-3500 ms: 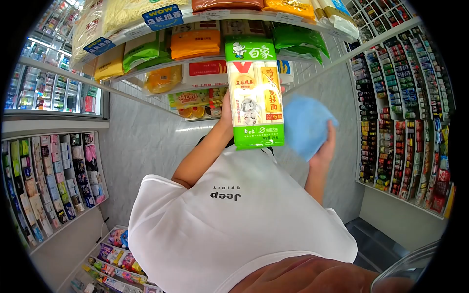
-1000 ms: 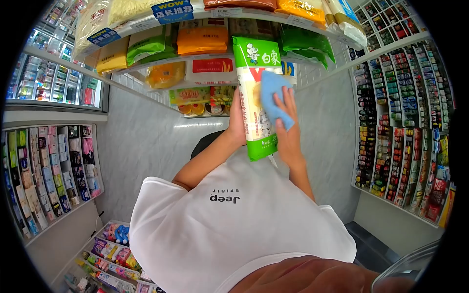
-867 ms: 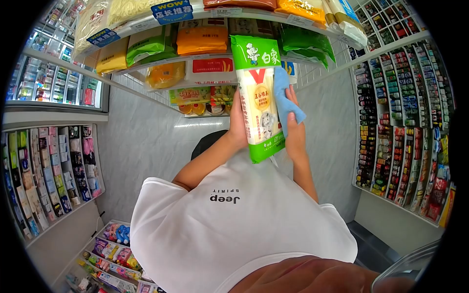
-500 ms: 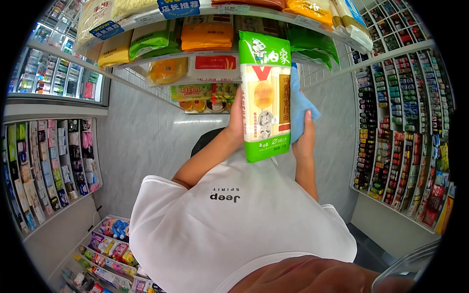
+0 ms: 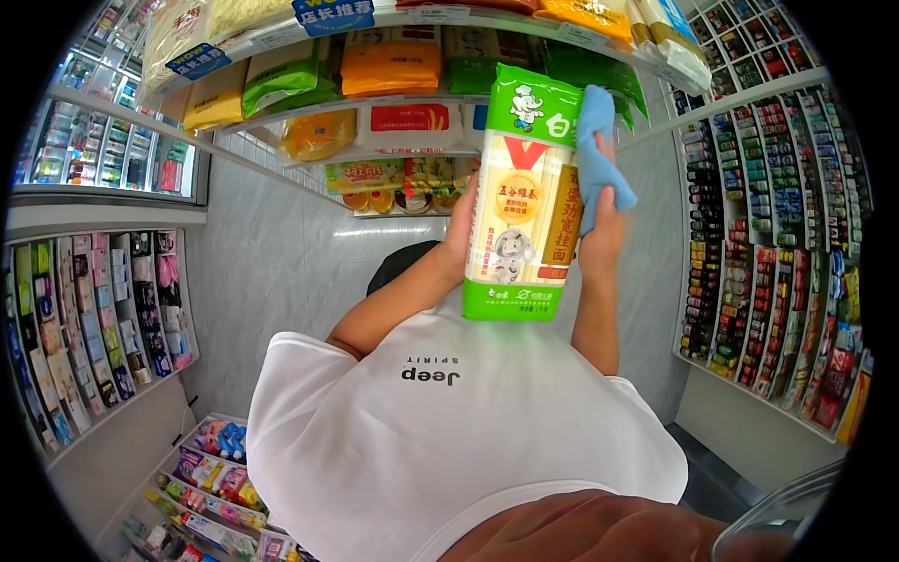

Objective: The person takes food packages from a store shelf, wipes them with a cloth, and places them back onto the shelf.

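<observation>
Bunched light-blue cloth (image 5: pixel 602 178) has moved up along the right edge of the green-and-white plastic noodle packet (image 5: pixel 523 215), which has shifted rightward. The half-closed right hand (image 5: pixel 604 234) pinches the cloth there; the left hand (image 5: pixel 459 229) curls round the packet's left side (fingertips hidden), holding it before stocked white shelves (image 5: pixel 506 22).

Bright, even indoor light, pale glare streak on grey floor (image 5: pixel 281 272), lit case (image 5: pixel 108 140) glowing upper left, strong fisheye bowing, black corners, right-hand shelf goods (image 5: pixel 763 295) apparently soft.
</observation>
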A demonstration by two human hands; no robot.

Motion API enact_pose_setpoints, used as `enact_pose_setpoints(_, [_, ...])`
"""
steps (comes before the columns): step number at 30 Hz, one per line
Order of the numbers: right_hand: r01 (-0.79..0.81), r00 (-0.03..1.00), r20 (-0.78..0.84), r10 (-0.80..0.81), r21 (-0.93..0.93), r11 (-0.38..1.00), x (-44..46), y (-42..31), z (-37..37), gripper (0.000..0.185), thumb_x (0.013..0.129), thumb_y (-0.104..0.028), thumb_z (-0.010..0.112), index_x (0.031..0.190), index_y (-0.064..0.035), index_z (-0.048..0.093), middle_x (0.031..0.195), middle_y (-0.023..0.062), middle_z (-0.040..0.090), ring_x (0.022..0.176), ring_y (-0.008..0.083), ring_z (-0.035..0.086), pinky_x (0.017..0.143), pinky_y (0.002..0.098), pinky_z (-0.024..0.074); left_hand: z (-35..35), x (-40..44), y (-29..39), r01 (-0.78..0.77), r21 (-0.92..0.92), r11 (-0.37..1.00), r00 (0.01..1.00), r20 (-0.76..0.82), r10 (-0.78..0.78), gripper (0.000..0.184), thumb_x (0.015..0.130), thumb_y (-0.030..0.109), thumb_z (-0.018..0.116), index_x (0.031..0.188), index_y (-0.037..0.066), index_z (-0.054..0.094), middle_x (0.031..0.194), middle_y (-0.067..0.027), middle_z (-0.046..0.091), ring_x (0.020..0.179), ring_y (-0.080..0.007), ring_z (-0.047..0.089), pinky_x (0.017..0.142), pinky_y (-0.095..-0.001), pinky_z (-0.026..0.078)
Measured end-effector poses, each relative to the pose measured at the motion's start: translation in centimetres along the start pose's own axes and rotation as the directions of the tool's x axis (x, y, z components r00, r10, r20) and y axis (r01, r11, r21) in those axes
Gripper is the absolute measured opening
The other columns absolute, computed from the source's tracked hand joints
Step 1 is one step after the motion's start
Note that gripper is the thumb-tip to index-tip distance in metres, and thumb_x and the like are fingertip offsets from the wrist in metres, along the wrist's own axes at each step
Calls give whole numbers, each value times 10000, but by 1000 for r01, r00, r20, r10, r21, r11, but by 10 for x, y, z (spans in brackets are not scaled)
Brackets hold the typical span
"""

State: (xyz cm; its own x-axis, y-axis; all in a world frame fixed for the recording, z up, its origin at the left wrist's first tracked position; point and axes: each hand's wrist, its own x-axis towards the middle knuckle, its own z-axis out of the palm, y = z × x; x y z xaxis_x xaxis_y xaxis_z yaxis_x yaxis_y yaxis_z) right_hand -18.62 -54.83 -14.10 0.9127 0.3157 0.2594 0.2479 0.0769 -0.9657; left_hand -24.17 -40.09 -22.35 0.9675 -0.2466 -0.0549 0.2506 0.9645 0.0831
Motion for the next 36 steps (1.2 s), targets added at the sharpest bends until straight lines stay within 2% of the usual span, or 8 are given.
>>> enact_pose_setpoints(6, [48,977,215,20,-307,950,-45,-1,-13,683,1001,-534,359,1334,24,567,1599,155,242,1499,326,131,1170,413,231,-11,5,12,-1,-114,993,999,51,7,661,999,567,337,1407,61,456,1356,-157,553,1178,-309,588,1006,-429,487])
enact_pose_setpoints(7, [-3,966,247,72,-269,963,-54,-8,-10,686,999,-544,351,1326,15,577,1599,156,244,1503,333,106,1179,440,177,-6,5,14,-71,151,986,982,-163,95,692,995,583,308,1440,66,418,1399,-169,516,1219,-329,558,1045,-450,451])
enact_pose_setpoints(10, [-23,925,361,122,-265,964,-76,-9,-15,706,995,-566,337,1308,14,593,1597,159,251,1508,345,75,1189,483,84,16,9,22,-47,-24,999,999,-24,46,722,987,593,304,1478,67,363,1462,-184,449,1286,-348,502,1088,-472,402])
enact_pose_setpoints(14, [-158,962,208,176,-98,983,-89,3,-18,734,993,-592,315,1310,10,591,1590,157,272,1506,349,89,1185,484,97,22,19,23,-16,-51,999,990,140,23,812,963,615,307,1535,43,225,1521,-258,323,1379,-448,354,1142,-544,295])
enact_pose_setpoints(17, [-3,969,240,63,-241,970,-73,-3,-14,565,1001,-451,413,1318,-19,594,1578,164,296,1500,370,119,1188,492,103,27,18,17,-5,4,1000,985,174,4,755,985,614,262,1505,68,308,1495,-187,403,1326,-345,463,1120,-466,362])
enact_pose_setpoints(23, [357,863,501,-65,-513,781,-13,-15,1,458,889,-144,557,1344,-97,581,1546,156,352,1461,395,232,1190,513,147,37,12,16,-45,199,979,986,-147,75,716,993,606,272,1479,86,356,1454,-153,451,1297,-301,496,1097,-443,398])
enact_pose_setpoints(34, [611,749,610,-257,-486,624,81,-13,51,352,900,-170,555,1237,-127,645,1501,99,441,1448,331,296,1175,505,229,34,8,11,-50,167,985,994,-92,66,735,974,639,283,1475,107,357,1424,-159,472,1286,-311,509,1082,-496,411])
enact_pose_setpoints(36, [722,627,747,-223,-450,526,74,-14,54,339,877,-176,559,1195,-113,657,1473,94,474,1443,331,307,1174,518,236,17,7,13,-46,-95,994,999,6,47,737,972,641,288,1466,101,375,1418,-162,480,1273,-316,519,1071,-494,422])
